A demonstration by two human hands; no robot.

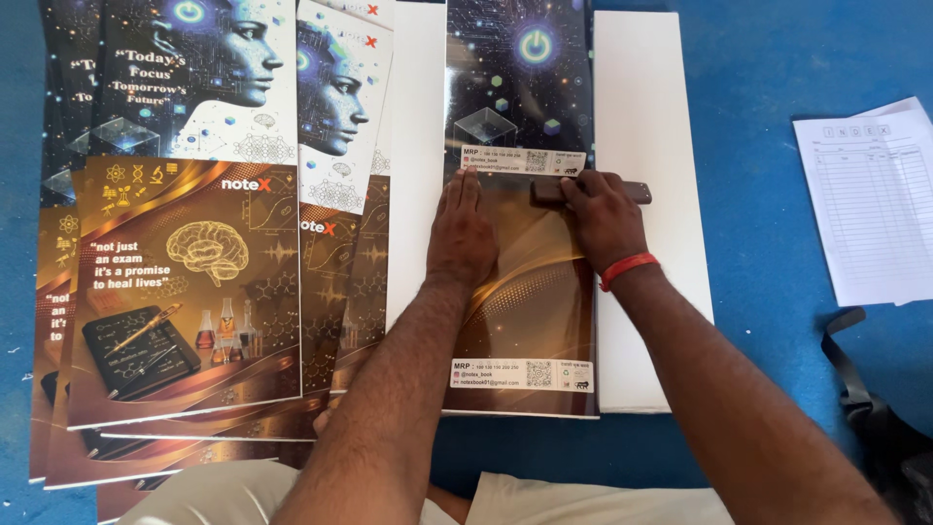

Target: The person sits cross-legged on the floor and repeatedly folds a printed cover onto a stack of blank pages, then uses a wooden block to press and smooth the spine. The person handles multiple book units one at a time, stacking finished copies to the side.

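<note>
- The left hand (464, 233) lies flat, fingers together and straight, palm down on the glossy cover sheet (520, 292) at the middle of the frame; it grips nothing and only presses the sheet down.
- The right hand (601, 216) sits just to the right of it, at the same height in the frame, fingers curled down over a dark wooden block (588, 191) and clamped on it.
- The two hands are close but apart, a narrow strip of cover showing between them.
- The block lies crosswise, its long axis running left to right across the cover, with its right end over the white stack beside the cover's right edge. The right hand is on it; the left hand's fingertips stop just short of its left end.
- The cover sheet's long axis runs up and down the frame, away from the person, from lower centre to the top edge. It rests on a white stack of paper (646, 117), which shows as a pale band on either side.
- At the left of the frame, fanned piles of printed covers (185, 282) overlap one another on the blue floor (758, 78).
- At the far right a loose ruled sheet (870, 209) lies well apart from both hands, with a dark strap (855, 379) below it.
</note>
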